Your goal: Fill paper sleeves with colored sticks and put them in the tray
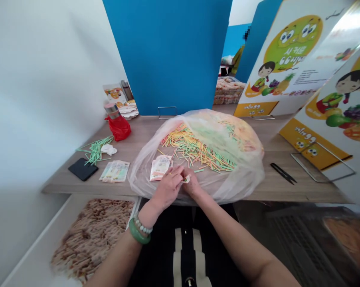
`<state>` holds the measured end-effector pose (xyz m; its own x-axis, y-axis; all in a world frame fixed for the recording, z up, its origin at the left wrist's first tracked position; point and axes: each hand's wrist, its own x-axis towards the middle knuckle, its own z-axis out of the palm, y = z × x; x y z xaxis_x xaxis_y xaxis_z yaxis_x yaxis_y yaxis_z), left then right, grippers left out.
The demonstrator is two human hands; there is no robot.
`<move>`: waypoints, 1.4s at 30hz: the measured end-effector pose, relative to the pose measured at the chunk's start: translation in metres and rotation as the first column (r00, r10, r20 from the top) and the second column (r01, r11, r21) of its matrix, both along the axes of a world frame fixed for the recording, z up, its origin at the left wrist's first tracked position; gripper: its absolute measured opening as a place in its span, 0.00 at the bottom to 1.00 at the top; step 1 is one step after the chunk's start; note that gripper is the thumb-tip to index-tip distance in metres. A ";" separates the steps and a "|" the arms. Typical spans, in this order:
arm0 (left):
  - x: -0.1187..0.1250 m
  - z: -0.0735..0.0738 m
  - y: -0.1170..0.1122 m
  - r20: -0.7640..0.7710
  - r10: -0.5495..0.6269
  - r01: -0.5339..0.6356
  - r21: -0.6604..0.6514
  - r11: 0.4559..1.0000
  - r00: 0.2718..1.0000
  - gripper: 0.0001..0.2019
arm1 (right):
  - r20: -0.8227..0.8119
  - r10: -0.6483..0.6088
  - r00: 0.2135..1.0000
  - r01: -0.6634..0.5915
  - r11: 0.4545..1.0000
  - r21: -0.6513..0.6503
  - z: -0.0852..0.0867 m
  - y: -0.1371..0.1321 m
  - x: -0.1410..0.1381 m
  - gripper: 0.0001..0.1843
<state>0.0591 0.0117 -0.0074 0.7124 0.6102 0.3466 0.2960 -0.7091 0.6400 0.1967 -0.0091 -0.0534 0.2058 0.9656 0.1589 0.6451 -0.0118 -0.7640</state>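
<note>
Close together at the near edge of the clear plastic bag, my left hand and my right hand have their fingers pinched. A small white printed packet shows between them, mostly hidden by the fingers. Just left of my fingers lies a pile of flat printed packets on the plastic. Beyond my hands, many thin pastel sticks in yellow, green and pink spread inside the open bag. A jade bangle and a beaded bracelet circle my left wrist.
Left on the table are green sticks, crumpled tissue, a phone, more packets and a red bag. Black tweezers lie right. Below left, a white bin holds brownish pieces. Blue and printed panels stand behind.
</note>
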 end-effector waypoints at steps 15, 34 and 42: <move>0.004 0.011 0.016 0.254 0.559 -0.056 -0.876 0.478 0.789 0.12 | -0.432 -0.073 0.899 0.096 0.995 0.032 0.007 -0.002 0.022 0.09; 0.027 -0.019 0.028 0.127 0.506 -0.102 -0.910 0.401 0.853 0.11 | -0.535 -0.024 0.845 0.118 0.983 0.143 0.037 -0.007 0.044 0.07; 0.035 -0.008 0.017 0.040 0.464 -0.261 -0.783 0.565 0.885 0.09 | -0.778 0.021 0.628 -0.238 0.957 -0.166 0.040 -0.012 0.051 0.18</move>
<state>0.0937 0.0285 -0.0153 0.3370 0.9119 -0.2342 0.1999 0.1737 0.9643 0.2472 -0.0209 -0.0134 0.0173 0.9744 -0.2244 -0.1579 -0.2189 -0.9629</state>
